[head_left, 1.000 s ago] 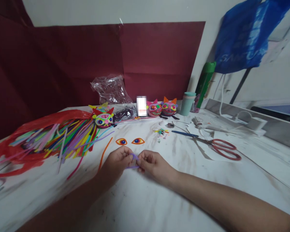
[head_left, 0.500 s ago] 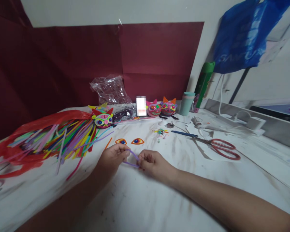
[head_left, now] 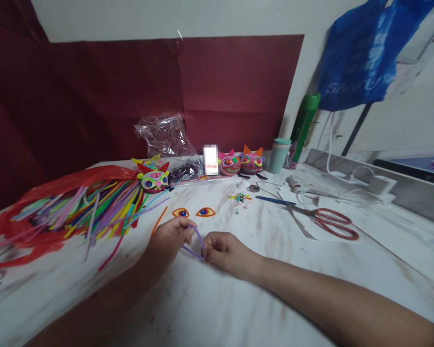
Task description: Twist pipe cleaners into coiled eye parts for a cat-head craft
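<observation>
A purple pipe cleaner (head_left: 199, 237) is bent into a narrow loop between my hands, just above the marbled table (head_left: 217, 303). My left hand (head_left: 174, 236) pinches one end of the loop between thumb and fingers. At the other end, the fingertips of my right hand (head_left: 222, 250) are closed on the bend. Just beyond my hands lie two eye shapes, a left one (head_left: 181, 212) and a right one (head_left: 205, 212), each with an orange outline and a blue centre. An orange pipe cleaner (head_left: 159, 220) lies beside my left hand.
Many coloured pipe cleaners (head_left: 108, 207) spill from a red plastic bag (head_left: 75, 173) on the left. Animal-faced balls (head_left: 154, 179) stand along the back. Red-handled scissors (head_left: 334, 223), a blue pen (head_left: 275, 200) and small scraps (head_left: 240, 197) lie right, near a green cup (head_left: 279, 156).
My right hand has moved slightly left and toward me, pulling the bend of the purple pipe cleaner lower. The left hand stays almost in place.
</observation>
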Motion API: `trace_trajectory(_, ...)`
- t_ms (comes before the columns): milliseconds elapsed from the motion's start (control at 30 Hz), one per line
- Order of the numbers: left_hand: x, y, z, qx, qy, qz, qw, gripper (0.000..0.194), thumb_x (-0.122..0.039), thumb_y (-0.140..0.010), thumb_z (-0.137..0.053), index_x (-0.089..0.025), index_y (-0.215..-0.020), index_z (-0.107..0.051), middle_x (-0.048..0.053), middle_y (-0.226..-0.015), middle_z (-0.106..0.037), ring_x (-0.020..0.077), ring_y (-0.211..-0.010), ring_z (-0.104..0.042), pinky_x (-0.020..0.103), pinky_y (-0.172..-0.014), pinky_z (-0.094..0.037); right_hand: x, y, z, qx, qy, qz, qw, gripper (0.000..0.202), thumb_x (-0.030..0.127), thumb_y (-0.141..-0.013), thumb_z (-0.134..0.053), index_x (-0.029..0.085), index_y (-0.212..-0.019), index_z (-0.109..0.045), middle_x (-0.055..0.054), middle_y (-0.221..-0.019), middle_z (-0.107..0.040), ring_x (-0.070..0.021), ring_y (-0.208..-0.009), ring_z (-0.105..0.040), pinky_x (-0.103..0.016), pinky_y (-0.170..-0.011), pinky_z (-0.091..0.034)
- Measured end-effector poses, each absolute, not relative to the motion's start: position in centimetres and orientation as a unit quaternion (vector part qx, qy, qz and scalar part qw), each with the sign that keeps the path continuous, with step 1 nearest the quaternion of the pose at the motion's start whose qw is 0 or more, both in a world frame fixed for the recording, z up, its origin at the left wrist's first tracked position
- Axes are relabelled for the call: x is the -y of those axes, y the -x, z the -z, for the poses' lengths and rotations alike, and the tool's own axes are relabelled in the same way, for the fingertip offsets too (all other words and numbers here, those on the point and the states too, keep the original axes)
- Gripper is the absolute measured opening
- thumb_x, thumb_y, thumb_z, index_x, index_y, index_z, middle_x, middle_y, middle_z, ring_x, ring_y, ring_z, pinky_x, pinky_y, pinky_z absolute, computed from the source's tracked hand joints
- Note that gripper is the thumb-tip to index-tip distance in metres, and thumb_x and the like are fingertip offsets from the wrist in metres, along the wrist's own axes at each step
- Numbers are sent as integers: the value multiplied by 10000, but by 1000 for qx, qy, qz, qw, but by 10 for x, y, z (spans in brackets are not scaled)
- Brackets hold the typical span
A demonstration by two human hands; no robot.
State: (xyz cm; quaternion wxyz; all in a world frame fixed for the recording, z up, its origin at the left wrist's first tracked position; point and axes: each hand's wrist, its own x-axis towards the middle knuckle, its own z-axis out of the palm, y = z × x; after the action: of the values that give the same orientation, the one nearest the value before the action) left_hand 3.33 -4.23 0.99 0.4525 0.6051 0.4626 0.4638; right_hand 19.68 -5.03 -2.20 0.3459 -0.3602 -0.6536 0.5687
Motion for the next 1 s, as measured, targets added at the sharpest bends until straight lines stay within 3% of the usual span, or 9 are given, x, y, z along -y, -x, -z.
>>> trace_trajectory(200,40,-27,-12,-491,-624,-449,409,173,-266,-677,-577,-159,-791,-650,-35,-541,-513,109,-537,-478,215,-524,-363,48,-198,22,662,381,-544,346,47,122,-673,-485,165,-661,-498,66,-513,-418,-63,-447,-315,-186,-415,-229)
trace_trajectory(367,44,-26,-23,-479,-689,-435,328,158,-249,-686,-572,-184,-774,-686,23,-797,-633,137,-678,-552,214,-594,-412,47,-199,28,672,378,-539,338,51,123,-662,-480,171,-648,-489,64,-520,-429,-65,-457,-329,-183,-416,-239)
trace_trajectory(500,39,-21,-24,-483,-700,-382,361,172,-237,-679,-567,-171,-812,-653,-1,-674,-604,122,-572,-528,205,-518,-399,48,-198,29,683,383,-535,318,67,105,-649,-479,171,-639,-479,67,-515,-417,-60,-455,-323,-176,-411,-238)
trace_trajectory(667,27,-9,-26,-472,-766,-313,305,118,-187,-661,-548,-183,-671,-665,14,-701,-605,150,-677,-551,220,-598,-412,47,-198,28,688,394,-526,307,96,88,-635,-495,173,-603,-465,72,-505,-402,-55,-449,-323,-174,-411,-235)
trace_trajectory(800,30,-14,-20,-459,-733,-325,384,129,-179,-680,-541,-175,-792,-606,-14,-677,-569,129,-640,-535,218,-580,-406,49,-197,22,674,379,-518,366,62,99,-652,-516,159,-667,-513,50,-579,-465,-69,-512,-391,-185,-471,-303)
trace_trajectory(1000,42,-30,-10,-435,-720,-356,407,135,-191,-669,-567,-166,-800,-551,-25,-670,-527,123,-650,-516,235,-614,-417,48,-197,19,669,348,-486,441,61,203,-729,-556,150,-698,-556,34,-595,-493,-84,-551,-425,-213,-534,-345)
